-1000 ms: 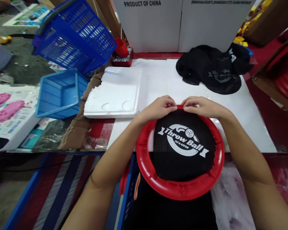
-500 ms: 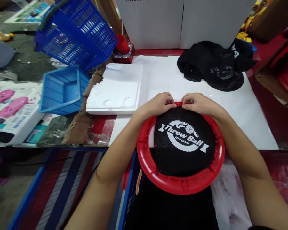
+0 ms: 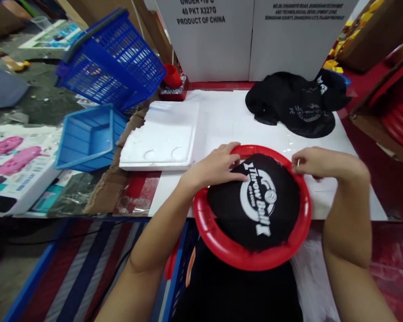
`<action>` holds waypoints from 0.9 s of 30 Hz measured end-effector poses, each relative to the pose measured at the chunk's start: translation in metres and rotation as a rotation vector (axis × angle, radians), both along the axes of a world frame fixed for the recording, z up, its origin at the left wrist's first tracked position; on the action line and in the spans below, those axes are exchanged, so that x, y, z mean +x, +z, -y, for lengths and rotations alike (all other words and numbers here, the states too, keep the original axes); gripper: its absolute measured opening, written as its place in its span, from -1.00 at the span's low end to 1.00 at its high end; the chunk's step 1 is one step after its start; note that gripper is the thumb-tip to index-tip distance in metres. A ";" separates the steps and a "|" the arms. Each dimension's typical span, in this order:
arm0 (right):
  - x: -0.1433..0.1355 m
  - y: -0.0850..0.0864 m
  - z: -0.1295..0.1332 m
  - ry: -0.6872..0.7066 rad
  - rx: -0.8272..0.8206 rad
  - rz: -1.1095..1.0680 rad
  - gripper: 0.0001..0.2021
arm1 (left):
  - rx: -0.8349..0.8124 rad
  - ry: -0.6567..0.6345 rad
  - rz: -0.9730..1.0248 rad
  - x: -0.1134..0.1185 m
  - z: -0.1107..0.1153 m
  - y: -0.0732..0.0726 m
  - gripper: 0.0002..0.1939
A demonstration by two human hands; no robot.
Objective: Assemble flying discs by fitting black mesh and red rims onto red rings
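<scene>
A red plastic ring (image 3: 251,264) leans over the table's front edge toward my body. Black mesh (image 3: 228,210) with white "Throw Ball" print spans its middle, the lettering running steeply downward. My left hand (image 3: 220,165) grips the ring's upper left, its thumb over the mesh and fingers at the rim. At the upper right of the rim, my right hand (image 3: 309,162) has its fingers curled and pinched together. Whether they hold the rim or a small pale bit showing between them, I cannot tell. At the upper left, a narrow gap shows between mesh and ring.
Black mesh pieces (image 3: 295,103) lie piled at the table's back right. Left of the ring are a white foam slab (image 3: 164,134), a light blue bin (image 3: 87,138) and a tilted blue basket (image 3: 114,58). Large cartons (image 3: 208,49) stand behind; red rings (image 3: 401,107) lie at right.
The ring and its mesh have turned clockwise. My hands have parted from the top of the rim: the right moved right and down, the left slightly left and down.
</scene>
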State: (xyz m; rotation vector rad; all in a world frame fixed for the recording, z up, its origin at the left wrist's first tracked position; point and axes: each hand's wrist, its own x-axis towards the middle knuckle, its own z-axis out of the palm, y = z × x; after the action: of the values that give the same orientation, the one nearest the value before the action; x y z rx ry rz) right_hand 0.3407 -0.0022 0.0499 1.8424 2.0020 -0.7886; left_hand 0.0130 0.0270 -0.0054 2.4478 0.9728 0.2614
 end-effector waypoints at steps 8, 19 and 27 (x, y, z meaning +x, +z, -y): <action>-0.036 -0.022 0.010 0.453 0.385 -0.549 -0.69 | -0.133 -0.247 0.066 0.014 0.008 -0.001 -0.73; -0.009 -0.033 -0.025 0.248 0.348 -0.569 -0.77 | -0.129 0.070 0.111 -0.017 -0.008 0.015 -0.82; 0.002 -0.034 -0.029 0.158 0.244 -0.603 -0.68 | -0.175 0.125 0.213 -0.010 -0.017 0.000 -0.85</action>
State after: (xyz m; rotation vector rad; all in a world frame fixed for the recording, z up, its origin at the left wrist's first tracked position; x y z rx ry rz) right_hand 0.3428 0.0267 0.0164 1.6660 2.6782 -1.2043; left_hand 0.0028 0.0436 -0.0057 2.1547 1.0106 0.4508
